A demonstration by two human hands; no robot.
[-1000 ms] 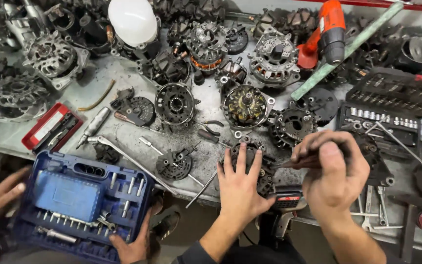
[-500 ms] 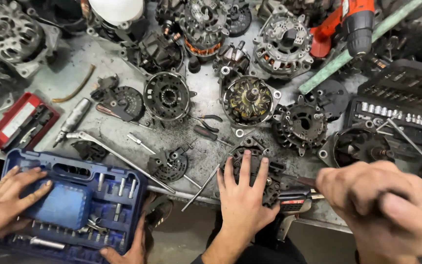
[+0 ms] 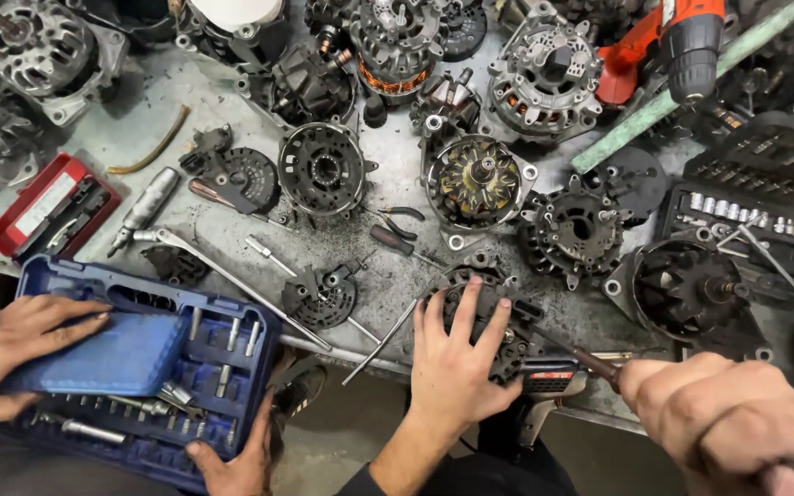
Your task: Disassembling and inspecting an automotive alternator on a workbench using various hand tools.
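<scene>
My left hand [image 3: 452, 367] lies spread over a dark round alternator housing [image 3: 507, 335] at the front edge of the bench and holds it down. My right hand [image 3: 737, 422], at the lower right, is closed in a fist around a screwdriver [image 3: 593, 364] with a reddish-brown handle. The screwdriver's shaft points left toward the housing. A black and grey pistol-shaped tool [image 3: 544, 390] hangs off the bench edge between my two hands.
A co-worker's two hands [image 3: 20, 354] [image 3: 232, 459] hold an open blue socket case [image 3: 222, 367] at the lower left. Several alternator parts [image 3: 480, 179], a long ratchet bar [image 3: 222, 276], a red box [image 3: 48, 207], an orange drill [image 3: 673, 46] and a black socket set [image 3: 755, 211] crowd the bench.
The view has dropped closer to the bench. My right hand pulled back to the lower right with the screwdriver. The co-worker's hand moved onto the blue case's inner tray.
</scene>
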